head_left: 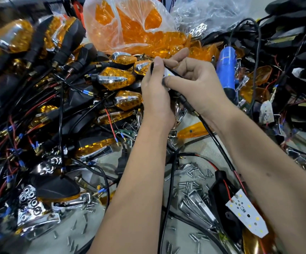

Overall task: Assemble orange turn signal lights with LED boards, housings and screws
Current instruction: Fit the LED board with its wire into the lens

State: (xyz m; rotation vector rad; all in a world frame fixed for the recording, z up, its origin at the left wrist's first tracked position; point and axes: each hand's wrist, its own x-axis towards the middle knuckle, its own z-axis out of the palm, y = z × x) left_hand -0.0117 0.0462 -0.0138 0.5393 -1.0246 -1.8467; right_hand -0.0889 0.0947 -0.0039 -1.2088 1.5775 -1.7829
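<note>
My left hand (156, 94) and my right hand (196, 83) meet at the middle of the view around one black housing (182, 99) with a white LED board (166, 77) lying in it. Fingers of the left hand curl round the housing's left side. The right thumb presses on the board and the right fingers pinch its black wire (214, 138), which trails down toward me. Most of the housing is hidden by both hands. Another LED board (247, 215) with a red wire lies on a black housing (221, 197) at lower right. Loose screws (190, 186) are scattered on the table.
A heap of finished orange signal lights (115, 79) with black stems and wires fills the left. A plastic bag of orange lenses (130, 26) stands behind the hands. A blue electric screwdriver (226, 70) lies right of my hands. Chrome reflectors (31, 206) lie at lower left.
</note>
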